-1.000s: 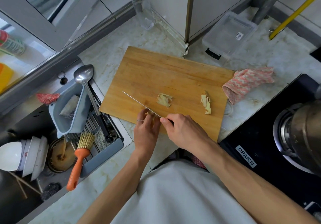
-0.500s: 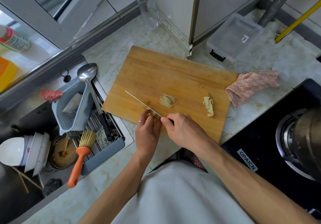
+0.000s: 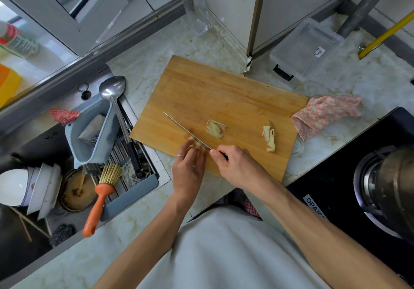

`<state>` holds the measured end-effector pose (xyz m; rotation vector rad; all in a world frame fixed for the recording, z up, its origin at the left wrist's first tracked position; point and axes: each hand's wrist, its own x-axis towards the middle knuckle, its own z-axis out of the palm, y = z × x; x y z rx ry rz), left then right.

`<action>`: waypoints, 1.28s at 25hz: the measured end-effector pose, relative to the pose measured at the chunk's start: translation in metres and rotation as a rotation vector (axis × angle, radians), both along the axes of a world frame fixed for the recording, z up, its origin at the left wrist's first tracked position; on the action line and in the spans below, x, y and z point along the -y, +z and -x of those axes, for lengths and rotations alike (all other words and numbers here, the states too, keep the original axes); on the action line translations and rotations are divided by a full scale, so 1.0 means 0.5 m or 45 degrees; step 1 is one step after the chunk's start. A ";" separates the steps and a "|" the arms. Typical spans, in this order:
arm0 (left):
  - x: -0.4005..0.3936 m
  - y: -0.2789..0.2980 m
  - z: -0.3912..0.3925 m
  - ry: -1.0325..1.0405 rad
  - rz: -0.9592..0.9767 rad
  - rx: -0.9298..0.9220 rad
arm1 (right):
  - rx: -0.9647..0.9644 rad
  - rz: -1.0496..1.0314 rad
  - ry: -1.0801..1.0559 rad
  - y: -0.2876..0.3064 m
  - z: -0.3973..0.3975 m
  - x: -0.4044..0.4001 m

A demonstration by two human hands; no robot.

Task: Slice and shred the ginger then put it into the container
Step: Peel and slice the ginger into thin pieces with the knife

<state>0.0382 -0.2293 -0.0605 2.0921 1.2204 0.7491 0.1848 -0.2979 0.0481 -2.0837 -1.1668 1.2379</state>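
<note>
A wooden cutting board (image 3: 215, 91) lies on the marble counter. My left hand (image 3: 189, 167) pins a small piece of ginger (image 3: 197, 143) at the board's near edge. My right hand (image 3: 235, 165) grips a knife (image 3: 183, 129) whose thin blade runs up and left across that piece. A pile of ginger slices (image 3: 215, 128) sits mid-board, and another ginger piece (image 3: 268, 138) lies to the right. A clear plastic container (image 3: 307, 48) stands behind the board at the back right.
A pink cloth (image 3: 324, 113) lies right of the board. A stove with a pot (image 3: 389, 183) is at the right. The sink at left holds a grey rack (image 3: 94, 131), a ladle (image 3: 114, 100), an orange brush (image 3: 100, 196) and bowls (image 3: 26, 185). A glass (image 3: 195, 8) stands at the back.
Both hands stay at the board's near edge with the knife across the ginger. The view has shifted slightly; nothing else has visibly moved.
</note>
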 end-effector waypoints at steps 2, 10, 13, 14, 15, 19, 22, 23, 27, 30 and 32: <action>0.001 0.001 -0.001 -0.003 0.016 -0.009 | 0.029 -0.007 0.011 -0.003 0.003 0.007; 0.000 -0.002 -0.001 0.026 0.048 -0.027 | 0.116 -0.047 0.063 -0.034 0.013 0.000; 0.000 0.000 0.001 0.018 0.053 -0.035 | 0.123 -0.075 0.076 -0.049 0.020 -0.006; 0.001 0.000 0.002 0.011 0.054 -0.034 | 0.139 -0.077 0.081 -0.053 0.021 -0.001; -0.001 0.000 0.003 0.006 0.050 -0.031 | 0.154 -0.083 0.083 -0.058 0.020 0.006; -0.002 -0.005 0.004 0.001 0.015 -0.021 | 0.205 -0.123 0.079 -0.064 0.016 0.029; -0.001 -0.006 0.005 0.009 0.014 -0.004 | 0.242 -0.128 0.089 -0.061 0.026 0.003; 0.000 -0.005 0.004 0.010 0.017 -0.005 | 0.240 -0.124 0.097 -0.058 0.030 -0.007; 0.001 -0.002 0.004 0.003 -0.002 0.016 | 0.236 -0.099 0.095 -0.050 0.009 -0.006; -0.001 -0.007 0.006 -0.018 -0.021 0.020 | 0.229 -0.119 0.073 -0.033 -0.004 0.011; -0.002 -0.007 0.007 -0.029 -0.025 0.008 | 0.233 -0.151 0.060 -0.017 0.007 0.018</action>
